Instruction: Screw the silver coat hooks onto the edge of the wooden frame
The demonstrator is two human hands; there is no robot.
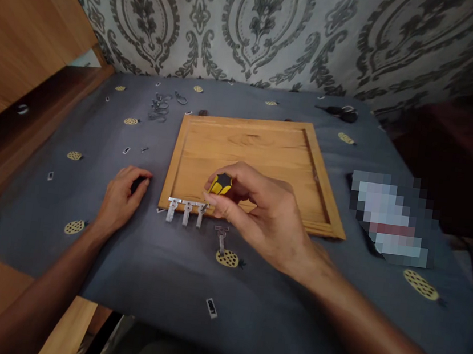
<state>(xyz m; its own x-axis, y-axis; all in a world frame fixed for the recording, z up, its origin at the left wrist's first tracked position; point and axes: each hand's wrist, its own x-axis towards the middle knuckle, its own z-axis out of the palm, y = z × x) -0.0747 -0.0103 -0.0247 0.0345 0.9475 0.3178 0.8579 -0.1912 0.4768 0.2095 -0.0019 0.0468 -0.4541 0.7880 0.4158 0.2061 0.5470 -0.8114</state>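
Observation:
My right hand (pixel 264 215) is closed around the yellow-and-black handle of a screwdriver (pixel 222 184), held over the near edge of a framed wooden board (pixel 243 155). The screwdriver's tip is near the right one of three metal hooks (pixel 187 212) lined up along that edge. Another metal hook (pixel 222 238) lies loose on the cloth, just in front of the board. To the left of the board, my left hand (pixel 124 197) rests on the cloth with thumb and forefinger brought together. Whatever may be between those fingertips is too small to make out.
A blue-grey cloth (pixel 163 283) with pineapple prints covers the table. Several metal rings or hooks (pixel 159 105) and a small screw (pixel 145 150) lie at the left. Black scissors (pixel 343 112) are at the back right, and a blurred-out phone-like object (pixel 386 218) is at the right.

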